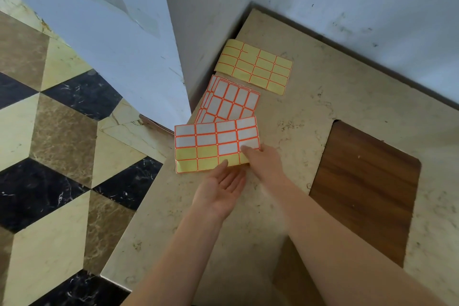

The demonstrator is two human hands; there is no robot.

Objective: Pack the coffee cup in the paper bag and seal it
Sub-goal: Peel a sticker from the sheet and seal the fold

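A sticker sheet (pixel 211 141) with orange-bordered labels, white in the upper rows and yellow along the lower left, is held above the counter's left edge. My right hand (pixel 263 161) pinches its lower right corner, with a fingertip on a white label. My left hand (pixel 221 191) lies palm up with straight fingers, its tips touching the sheet's lower edge. No coffee cup is in view. A brown shape (pixel 295 278) shows between my forearms at the bottom; I cannot tell what it is.
A stack of white label sheets (pixel 231 100) and a yellow peeled sheet (pixel 255 67) lie on the beige marble counter (pixel 310 112) near the wall corner. A dark wooden panel (pixel 365 189) is set into the counter at right. Patterned floor lies far below at left.
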